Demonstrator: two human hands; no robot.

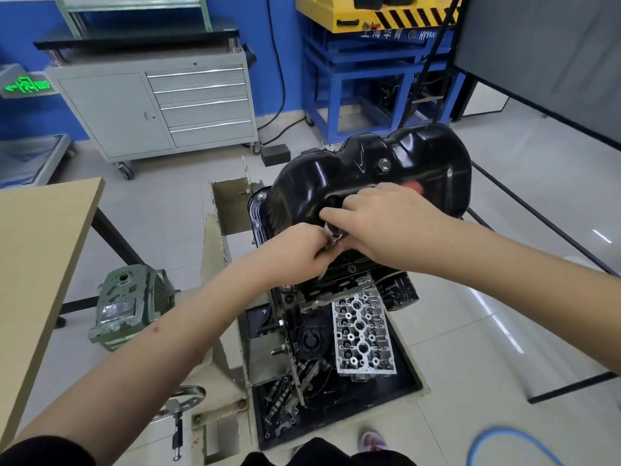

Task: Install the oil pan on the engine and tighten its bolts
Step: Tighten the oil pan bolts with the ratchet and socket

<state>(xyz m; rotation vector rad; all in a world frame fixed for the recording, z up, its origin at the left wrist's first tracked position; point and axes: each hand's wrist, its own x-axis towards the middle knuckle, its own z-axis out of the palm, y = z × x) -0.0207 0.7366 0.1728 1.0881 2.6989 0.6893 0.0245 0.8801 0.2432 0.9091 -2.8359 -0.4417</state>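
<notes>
The fingers (322,242) of the left hand (295,252) are pinched together around a small metal piece, apparently a socket (334,235), at the near edge of the oil pan (369,173). The fingers (331,215) of the right hand (386,223) are curled closed over the top of the same tool, whose red-tipped handle (413,186) shows just past the knuckles; how much of the handle they clasp cannot be told. The two hands touch or nearly touch at the socket.

The oil pan, glossy black with a drain plug (384,164) on its upper face, sits on top of the engine (336,284), which is carried by a beige engine stand (215,257) on the floor. A bolt (260,196) shows on the pan's flange at its far left corner. An oil filter (398,292) projects from the engine's right side, below the right forearm. In the stand's black tray (408,375), a silver cylinder head (363,334) lies at the right, with dark loose parts at the near left corner. A green gearbox (131,304) is fixed to the stand's left side. A wooden desk (37,264) stands at the left edge of view, and a grey tool cabinet (154,105) stands against the blue wall.
</notes>
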